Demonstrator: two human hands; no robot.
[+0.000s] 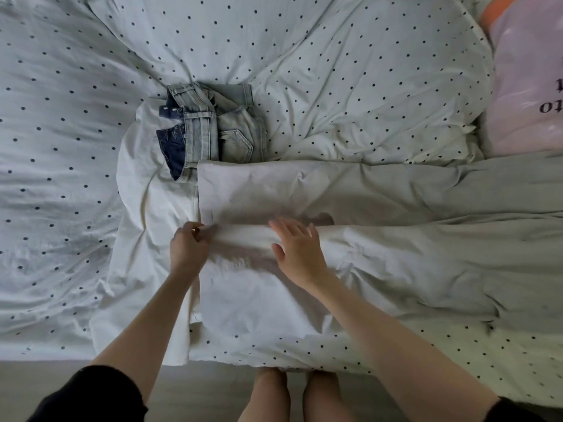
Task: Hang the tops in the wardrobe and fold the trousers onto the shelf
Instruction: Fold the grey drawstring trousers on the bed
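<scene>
Pale grey-white trousers [365,208] lie flat across the bed, legs running off to the right, waist end at the left. My left hand [189,245] pinches the waistband edge of these trousers between the two leg layers. My right hand [297,248] rests flat on the nearer leg with fingers spread. A pile of light and dark denim jeans [210,129] lies just beyond the trousers. A white garment [146,214] is spread underneath, to the left of my left hand.
The bed is covered by a white duvet with dark dots [335,71]. A pink plastic bag with black lettering [527,77] sits at the right edge. The grey floor [189,391] and my bare feet show at the bottom.
</scene>
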